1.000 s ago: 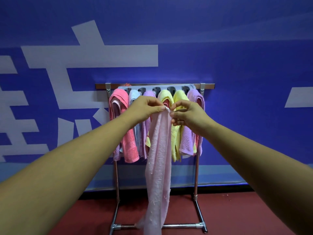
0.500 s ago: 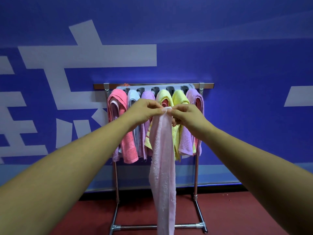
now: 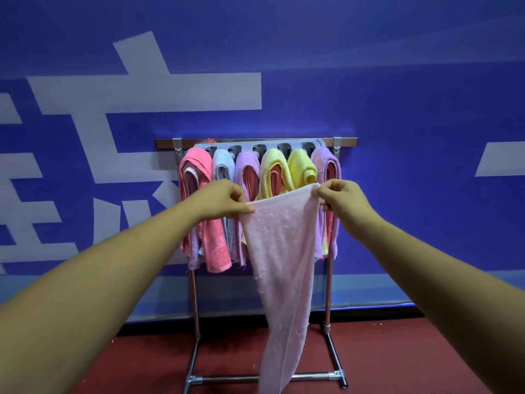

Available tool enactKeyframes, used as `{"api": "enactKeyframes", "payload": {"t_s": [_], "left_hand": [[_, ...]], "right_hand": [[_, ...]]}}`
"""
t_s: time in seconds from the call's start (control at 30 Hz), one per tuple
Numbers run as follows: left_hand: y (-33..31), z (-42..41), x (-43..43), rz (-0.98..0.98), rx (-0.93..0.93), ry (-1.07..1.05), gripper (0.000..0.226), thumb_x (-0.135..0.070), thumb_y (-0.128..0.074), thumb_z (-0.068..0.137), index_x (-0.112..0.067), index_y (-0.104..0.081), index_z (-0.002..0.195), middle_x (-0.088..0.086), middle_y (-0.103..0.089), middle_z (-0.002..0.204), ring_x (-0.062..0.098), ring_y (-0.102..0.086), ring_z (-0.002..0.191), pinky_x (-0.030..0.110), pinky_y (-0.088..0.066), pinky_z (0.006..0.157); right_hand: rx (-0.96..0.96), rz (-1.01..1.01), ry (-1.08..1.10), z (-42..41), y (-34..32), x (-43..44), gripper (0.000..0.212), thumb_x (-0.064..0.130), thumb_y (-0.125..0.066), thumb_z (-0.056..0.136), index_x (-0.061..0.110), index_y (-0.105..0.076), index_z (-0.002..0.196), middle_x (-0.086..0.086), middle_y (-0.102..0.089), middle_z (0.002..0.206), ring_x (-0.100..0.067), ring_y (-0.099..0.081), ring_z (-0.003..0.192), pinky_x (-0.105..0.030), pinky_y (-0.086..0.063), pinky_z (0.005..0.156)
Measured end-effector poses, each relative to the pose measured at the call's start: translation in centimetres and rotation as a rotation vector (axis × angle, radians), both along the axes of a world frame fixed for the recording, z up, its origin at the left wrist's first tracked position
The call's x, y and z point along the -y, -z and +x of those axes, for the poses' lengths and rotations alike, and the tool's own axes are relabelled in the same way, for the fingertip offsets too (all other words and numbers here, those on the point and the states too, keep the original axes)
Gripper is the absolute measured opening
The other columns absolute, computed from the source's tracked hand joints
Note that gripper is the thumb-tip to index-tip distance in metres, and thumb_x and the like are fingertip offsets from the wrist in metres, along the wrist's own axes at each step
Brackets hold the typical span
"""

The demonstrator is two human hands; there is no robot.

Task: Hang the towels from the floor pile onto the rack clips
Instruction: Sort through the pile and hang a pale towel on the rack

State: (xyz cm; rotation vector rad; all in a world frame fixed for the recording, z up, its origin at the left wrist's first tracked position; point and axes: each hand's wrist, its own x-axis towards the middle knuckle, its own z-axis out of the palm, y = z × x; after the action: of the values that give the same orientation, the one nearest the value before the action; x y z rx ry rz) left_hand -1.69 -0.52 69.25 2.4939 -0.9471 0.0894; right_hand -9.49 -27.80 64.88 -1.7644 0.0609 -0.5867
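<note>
I hold a pale pink towel (image 3: 281, 251) stretched by its top edge in front of the rack. My left hand (image 3: 221, 199) pinches the left corner, and my right hand (image 3: 342, 199) pinches the right corner a little higher. The towel hangs down to a narrow tail near the floor. Behind it stands a metal rack (image 3: 329, 294) whose grey clip bar (image 3: 255, 146) carries several towels: coral (image 3: 199, 169), light blue (image 3: 223, 166), purple (image 3: 247, 169), two yellow (image 3: 301, 166) and another purple (image 3: 326, 163). The floor pile is out of view.
A blue wall with large white characters (image 3: 142, 92) rises right behind the rack. The floor is dark red (image 3: 397, 359). The rack's base bar (image 3: 227, 378) and feet lie low in front of me.
My hands, which pinched the towel's top bunched together, have moved apart and lowered slightly, spreading the top edge wide. The view has come closer to the rack.
</note>
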Motion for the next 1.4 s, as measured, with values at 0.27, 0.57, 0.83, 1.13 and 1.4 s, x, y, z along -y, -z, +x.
{"api": "enactKeyframes", "payload": {"t_s": [0.27, 0.57, 0.83, 1.13, 1.4], "left_hand": [[-2.2, -0.8, 0.5, -0.504, -0.357, 0.142, 0.019, -0.011, -0.071, 0.088, -0.009, -0.06, 0.073, -0.006, -0.06, 0.059, 0.002, -0.054, 0.054, 0.014, -0.047, 0.057], [-2.0, 0.1, 0.7, -0.299, -0.012, 0.005, 0.017, -0.021, -0.073, 0.088, -0.02, -0.074, 0.105, -0.004, -0.063, 0.079, 0.005, -0.053, 0.069, 0.019, -0.044, 0.067], [-2.3, -2.1, 0.5, -0.239, -0.239, 0.22, 0.01, -0.016, -0.06, 0.097, -0.006, -0.059, 0.097, -0.001, -0.063, 0.074, 0.011, -0.056, 0.06, 0.029, -0.046, 0.064], [-3.2, -4.6, 1.6, -0.144, -0.432, 0.468, 0.025, 0.0, -0.064, 0.092, -0.006, -0.064, 0.117, 0.017, -0.07, 0.103, 0.018, -0.067, 0.099, 0.029, -0.052, 0.089], [-3.5, -4.8, 2.4, -0.073, 0.045, 0.355, 0.013, -0.024, -0.066, 0.094, -0.023, -0.074, 0.104, -0.008, -0.069, 0.1, 0.002, -0.063, 0.092, 0.015, -0.047, 0.085]], "right_hand": [[-0.063, 0.293, -0.26, -1.3, -2.8, 0.1, 0.029, 0.005, -0.054, 0.094, 0.009, -0.056, 0.066, 0.004, -0.049, 0.051, -0.008, -0.045, 0.044, -0.021, -0.041, 0.049], [0.08, 0.101, -0.013, -0.1, -2.1, 0.7, 0.02, 0.024, -0.072, 0.085, 0.006, -0.065, 0.081, -0.003, -0.051, 0.069, -0.014, -0.046, 0.062, -0.031, -0.043, 0.066], [0.092, 0.093, 0.002, 0.9, -2.0, 1.2, 0.01, 0.012, -0.075, 0.088, 0.012, -0.072, 0.097, 0.002, -0.065, 0.084, -0.008, -0.056, 0.067, -0.026, -0.047, 0.068], [-0.01, 0.23, -0.035, 1.7, -1.5, 1.1, 0.022, 0.011, -0.08, 0.084, 0.0, -0.074, 0.103, -0.006, -0.069, 0.085, -0.015, -0.054, 0.072, -0.025, -0.044, 0.062], [-0.058, 0.285, -0.144, 1.5, -1.1, 0.5, 0.015, 0.005, -0.076, 0.084, 0.001, -0.075, 0.098, -0.011, -0.075, 0.095, -0.022, -0.068, 0.084, -0.029, -0.054, 0.077]]}}
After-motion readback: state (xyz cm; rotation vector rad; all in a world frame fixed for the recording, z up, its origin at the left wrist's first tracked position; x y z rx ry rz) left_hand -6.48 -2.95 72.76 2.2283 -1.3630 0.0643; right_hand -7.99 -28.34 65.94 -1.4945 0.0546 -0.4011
